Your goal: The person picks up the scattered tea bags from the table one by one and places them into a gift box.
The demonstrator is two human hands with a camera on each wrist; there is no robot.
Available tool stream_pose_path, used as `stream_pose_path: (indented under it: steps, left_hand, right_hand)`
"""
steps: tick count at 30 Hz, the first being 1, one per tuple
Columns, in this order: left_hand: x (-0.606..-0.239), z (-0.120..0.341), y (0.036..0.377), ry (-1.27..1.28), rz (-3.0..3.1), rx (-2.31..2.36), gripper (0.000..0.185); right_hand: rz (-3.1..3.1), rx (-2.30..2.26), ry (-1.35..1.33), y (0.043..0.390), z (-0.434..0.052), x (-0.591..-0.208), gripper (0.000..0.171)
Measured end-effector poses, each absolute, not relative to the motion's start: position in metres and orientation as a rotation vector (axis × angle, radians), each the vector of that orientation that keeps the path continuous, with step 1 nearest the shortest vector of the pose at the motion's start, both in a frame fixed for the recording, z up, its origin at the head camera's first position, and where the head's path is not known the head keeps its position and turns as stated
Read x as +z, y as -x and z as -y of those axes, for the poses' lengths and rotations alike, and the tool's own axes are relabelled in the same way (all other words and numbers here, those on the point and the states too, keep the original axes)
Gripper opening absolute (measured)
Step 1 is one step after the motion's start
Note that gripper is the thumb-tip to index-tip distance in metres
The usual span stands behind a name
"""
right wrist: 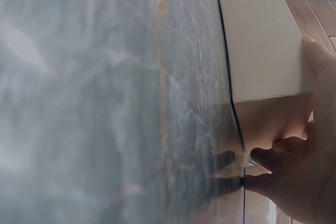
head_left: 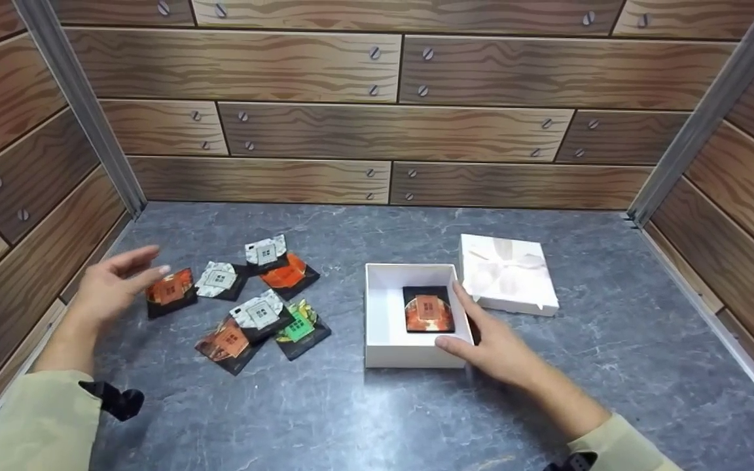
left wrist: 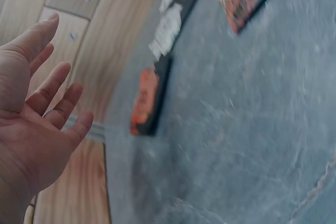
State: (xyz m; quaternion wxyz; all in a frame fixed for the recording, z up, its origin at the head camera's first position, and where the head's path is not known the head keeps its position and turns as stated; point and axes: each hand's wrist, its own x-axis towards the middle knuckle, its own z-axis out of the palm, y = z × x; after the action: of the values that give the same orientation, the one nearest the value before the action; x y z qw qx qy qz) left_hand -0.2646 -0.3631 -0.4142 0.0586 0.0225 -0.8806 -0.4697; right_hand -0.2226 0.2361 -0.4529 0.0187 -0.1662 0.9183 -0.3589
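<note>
My left hand (head_left: 107,288) hovers with its fingers apart, holding nothing, close to the leftmost orange-and-black flat packet (head_left: 171,292). In the left wrist view the palm and spread fingers (left wrist: 66,106) are off to the side of that packet (left wrist: 148,98), clear of it. At the right side of an open white box (head_left: 400,356), my right hand (head_left: 501,343) grips the corner. Its thumb is at the front rim and its other fingers lie along the right wall, partly hidden. Inside the box lies one orange-and-black packet (head_left: 429,310).
Several more packets lie in a loose group: white-fronted ones (head_left: 218,280), a green one (head_left: 302,328), an orange one (head_left: 288,273) and a brownish-orange one (head_left: 230,343), some overlapping. Behind the box to the right is a white lid with a ribbon bow (head_left: 508,275). Wood-patterned walls (head_left: 390,131) enclose the grey tabletop (head_left: 272,418).
</note>
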Motion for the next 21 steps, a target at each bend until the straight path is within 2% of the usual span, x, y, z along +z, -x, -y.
stream_pose_path:
  steps: [13, 21]
  left_hand:
    - [-0.455, 0.38, 0.271, -0.264, 2.679, -1.607, 0.08]
    - [-0.464, 0.383, 0.272, -0.286, 2.718, -1.631, 0.08]
  right_hand:
    - [-2.856, -1.125, 0.521, 0.222, -0.236, -0.454, 0.102]
    - [-2.869, -1.114, 0.526, 0.222, -0.236, -0.452, 0.1]
